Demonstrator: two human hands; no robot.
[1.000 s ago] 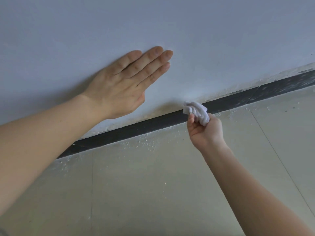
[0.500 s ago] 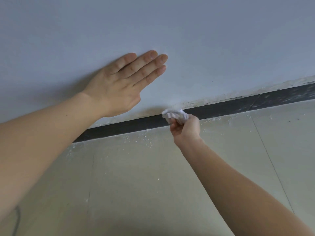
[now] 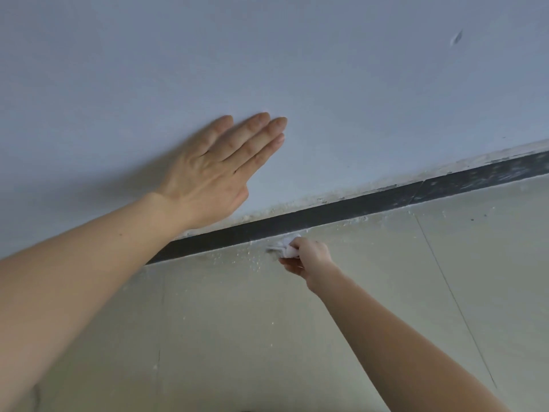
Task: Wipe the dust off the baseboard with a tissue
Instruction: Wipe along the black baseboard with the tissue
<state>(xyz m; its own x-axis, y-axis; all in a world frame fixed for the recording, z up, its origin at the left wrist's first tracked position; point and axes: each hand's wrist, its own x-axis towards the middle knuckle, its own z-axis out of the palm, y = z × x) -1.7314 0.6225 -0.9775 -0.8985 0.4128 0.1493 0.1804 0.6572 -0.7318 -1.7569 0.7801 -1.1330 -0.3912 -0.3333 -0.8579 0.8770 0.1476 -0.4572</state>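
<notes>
A dark grey baseboard (image 3: 341,211) runs slantwise across the view, from lower left to upper right, between the wall and the floor. White dust streaks its right end. My right hand (image 3: 309,257) grips a crumpled white tissue (image 3: 283,244) at the baseboard's lower edge, where it meets the floor. My left hand (image 3: 217,171) lies flat on the wall above the baseboard, fingers straight and together.
The pale blue-white wall (image 3: 326,84) fills the upper half, with a small chip (image 3: 456,37) at the top right. The beige tiled floor (image 3: 267,337) below carries white crumbs of dust (image 3: 243,258) near the baseboard.
My right hand has slid the tissue leftward along the baseboard and down to its bottom edge. My left hand stays on the wall.
</notes>
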